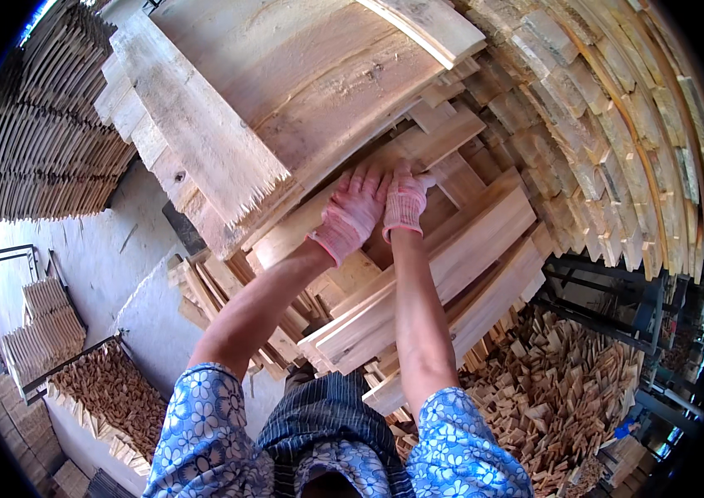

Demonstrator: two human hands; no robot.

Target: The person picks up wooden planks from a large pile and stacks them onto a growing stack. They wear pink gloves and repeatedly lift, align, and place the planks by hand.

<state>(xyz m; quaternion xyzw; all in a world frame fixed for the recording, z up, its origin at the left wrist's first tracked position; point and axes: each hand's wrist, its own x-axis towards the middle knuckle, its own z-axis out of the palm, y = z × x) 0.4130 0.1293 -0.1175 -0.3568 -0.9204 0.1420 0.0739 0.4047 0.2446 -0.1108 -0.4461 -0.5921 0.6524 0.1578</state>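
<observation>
Both hands wear pink work gloves and lie side by side on a pale wooden board (443, 139) at the front of a timber stack. My left hand (349, 214) presses on it with the fingers stretched forward, slightly apart. Close beside it, my right hand (406, 199) lies with its fingers pointing ahead on the same board; the fingertips are partly hard to make out. Neither hand is wrapped round anything. Below my hands, several loose planks (452, 270) lie slanting, partly overlapping, with my right forearm crossing above them.
A wide board stack (319, 83) with a rough-ended plank (190, 116) on top stands just ahead. Tall piles of boards rise at right (609, 124) and far left (45, 124). Wood offcuts (559, 390) fill the lower right; a crate of scraps (111, 394) stands lower left.
</observation>
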